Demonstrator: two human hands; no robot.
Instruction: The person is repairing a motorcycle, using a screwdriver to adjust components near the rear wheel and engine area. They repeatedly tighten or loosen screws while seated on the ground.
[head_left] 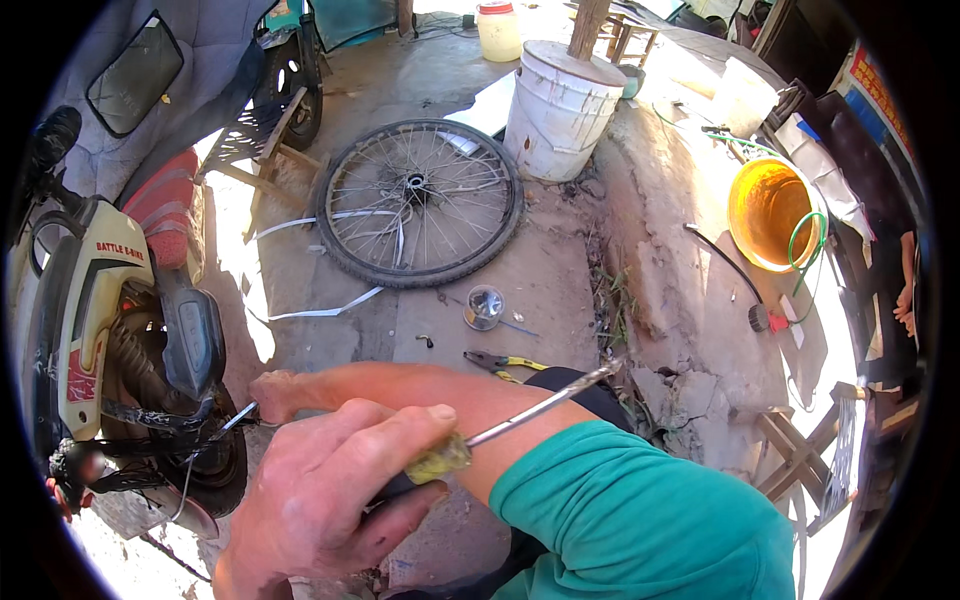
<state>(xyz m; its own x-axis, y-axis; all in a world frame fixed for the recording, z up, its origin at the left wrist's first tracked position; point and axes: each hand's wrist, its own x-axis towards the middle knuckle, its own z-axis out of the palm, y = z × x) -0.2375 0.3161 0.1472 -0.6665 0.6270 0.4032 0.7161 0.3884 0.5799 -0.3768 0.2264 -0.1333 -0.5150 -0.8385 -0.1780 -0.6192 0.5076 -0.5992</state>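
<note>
My left hand point(330, 490) comes up from the lower edge, closed around the yellowish handle of a screwdriver point(520, 412). Its metal shaft points up and to the right across my right forearm. My right arm, in a green sleeve point(640, 520), reaches across to the left. My right hand point(278, 393) is closed on a thin metal tool point(235, 420), whose tip is at the black wheel hub and cables point(160, 440) of a cream and black electric bike point(95, 320).
A spoked bicycle wheel point(418, 200) lies on the concrete ahead, with a white bucket point(560, 110) behind it. Yellow-handled pliers point(505, 362) and a shiny metal cup point(483, 305) lie near my arm. An orange bucket point(770, 210) with green hose and a wooden stool point(800, 450) stand right.
</note>
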